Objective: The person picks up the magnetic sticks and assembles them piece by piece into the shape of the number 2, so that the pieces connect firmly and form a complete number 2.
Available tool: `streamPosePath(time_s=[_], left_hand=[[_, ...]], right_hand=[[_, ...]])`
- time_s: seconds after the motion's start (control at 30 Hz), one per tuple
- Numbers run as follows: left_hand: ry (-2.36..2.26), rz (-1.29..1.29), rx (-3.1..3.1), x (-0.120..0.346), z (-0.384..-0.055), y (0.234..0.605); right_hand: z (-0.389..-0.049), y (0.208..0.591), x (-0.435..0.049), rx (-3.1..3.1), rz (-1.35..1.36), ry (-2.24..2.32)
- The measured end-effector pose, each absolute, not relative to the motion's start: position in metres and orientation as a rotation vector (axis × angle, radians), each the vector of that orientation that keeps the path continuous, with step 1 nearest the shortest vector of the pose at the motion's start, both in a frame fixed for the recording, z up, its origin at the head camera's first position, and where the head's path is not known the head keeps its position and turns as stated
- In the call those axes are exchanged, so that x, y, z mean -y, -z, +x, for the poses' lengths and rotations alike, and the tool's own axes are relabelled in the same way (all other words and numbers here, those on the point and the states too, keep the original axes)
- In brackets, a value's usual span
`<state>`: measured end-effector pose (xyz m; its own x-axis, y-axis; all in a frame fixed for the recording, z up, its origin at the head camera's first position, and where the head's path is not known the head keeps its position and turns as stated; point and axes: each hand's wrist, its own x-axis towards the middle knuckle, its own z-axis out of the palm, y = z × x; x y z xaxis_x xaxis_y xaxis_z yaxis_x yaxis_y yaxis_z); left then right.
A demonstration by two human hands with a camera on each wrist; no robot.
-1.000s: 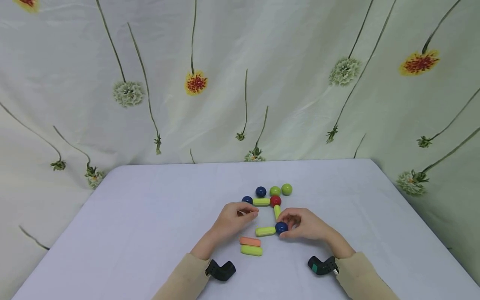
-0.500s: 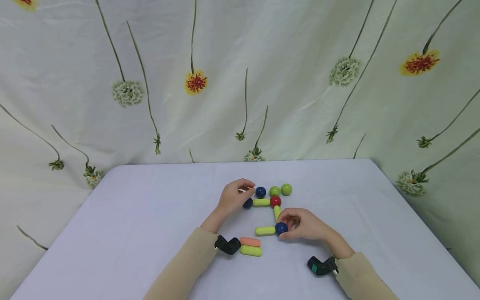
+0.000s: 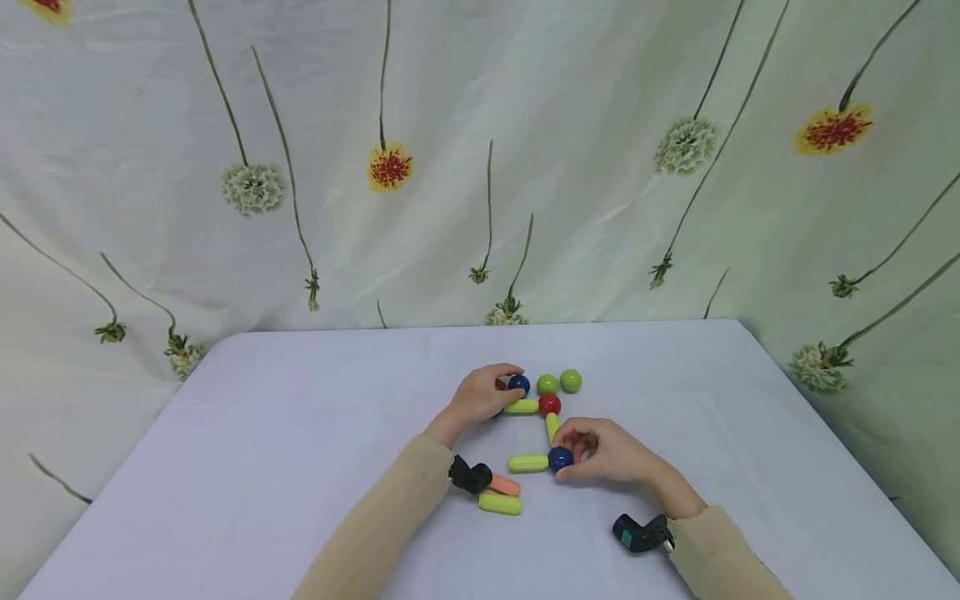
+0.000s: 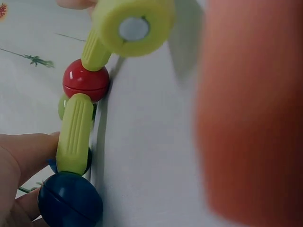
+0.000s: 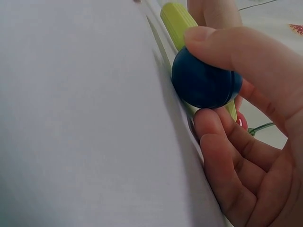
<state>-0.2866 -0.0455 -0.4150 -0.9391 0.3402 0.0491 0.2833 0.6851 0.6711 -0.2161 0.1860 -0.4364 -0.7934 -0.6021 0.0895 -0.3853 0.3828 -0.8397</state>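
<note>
- The left hand (image 3: 480, 396) had its thumb and fingers curved round the far blue ball (image 3: 520, 383); how firmly, I cannot tell. This ball was round and smooth, so a weak hold could perhaps let it roll away, towards the green balls (image 3: 547, 383) at its right.
- The end blue ball (image 4: 71, 201) of the chain (image 3: 552, 423) was just beside this hand, on the near side. A low sweep could push it and turn the chain at the red ball (image 3: 550, 404).
- The right hand (image 3: 606, 450) gripped the near blue ball (image 3: 560, 459) between thumb and fingers; any twist there might loosen the sticks.
- The left wrist camera (image 3: 470, 476) overlapped the orange stick (image 3: 506, 485) in the head view and might knock it.
- The table (image 3: 675, 375) was pale and flat, with the chain near its middle.
- Behind stood a pale curtain (image 3: 592, 108) with printed flowers.
</note>
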Motion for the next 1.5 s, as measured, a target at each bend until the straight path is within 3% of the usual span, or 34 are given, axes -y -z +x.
streamPosePath(time_s=[0.47,0.87,1.1,1.5], left_hand=[[-1.18,0.554,-2.85,0.047,-0.284,0.421],[-1.443,0.611,-2.885,0.069,-0.264,0.417],[-1.476,0.706,-2.883,0.079,-0.244,0.414],[-1.6,0.633,-2.64,0.086,-0.208,0.425]], right_hand=[[-0.216,0.437,-0.184,-2.414,-0.874,1.366],[-0.198,0.404,-0.176,-2.395,-0.872,1.368],[-0.207,0.421,-0.179,-2.411,-0.877,1.363],[-0.219,0.44,-0.186,-2.391,-0.879,1.381]])
